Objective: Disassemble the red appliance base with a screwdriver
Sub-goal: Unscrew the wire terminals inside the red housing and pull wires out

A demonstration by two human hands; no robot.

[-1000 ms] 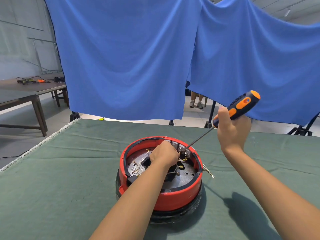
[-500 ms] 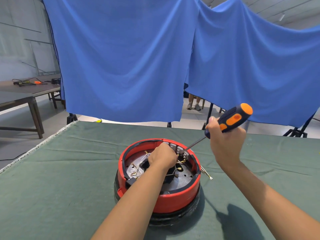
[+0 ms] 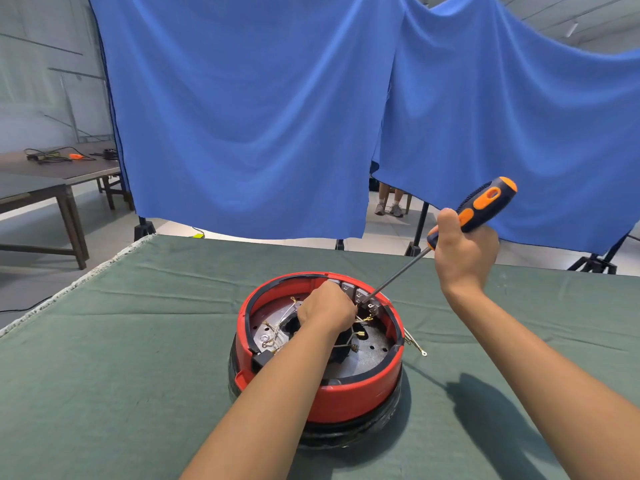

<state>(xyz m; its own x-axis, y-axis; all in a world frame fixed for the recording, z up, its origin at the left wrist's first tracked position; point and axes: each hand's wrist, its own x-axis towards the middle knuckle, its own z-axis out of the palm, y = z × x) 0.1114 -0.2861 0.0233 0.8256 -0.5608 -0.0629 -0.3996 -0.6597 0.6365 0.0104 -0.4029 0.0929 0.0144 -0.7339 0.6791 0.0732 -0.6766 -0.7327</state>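
Right hand (image 3: 462, 252) fingers wrapped tight round the lower handle of the long screwdriver with black-and-orange grip (image 3: 483, 204), thumb up along it; steel shaft slants down and left, tip set among the small grey metal terminal tabs (image 3: 360, 296) at the far inner rim of the round red plastic appliance base (image 3: 346, 400). Left hand (image 3: 327, 311) curled down inside the base beside the tip; fingertips hidden, cannot tell what they pinch, if anything.

Risks, as judged: shaft enters at a steep slant, so the tip may cam out of the screw head and skid into the left knuckles, just beside it. A slip could also snag the thin gold-ended wires (image 3: 362, 320) or round the screw. Base sits on a black ring and could turn under torque if the left hand eases.

Base sits mid-table on the green cloth-covered table (image 3: 138, 358), near the person. Inside it: perforated metal plate, black central part, loose wires. One wire end trails out over the right rim onto the cloth
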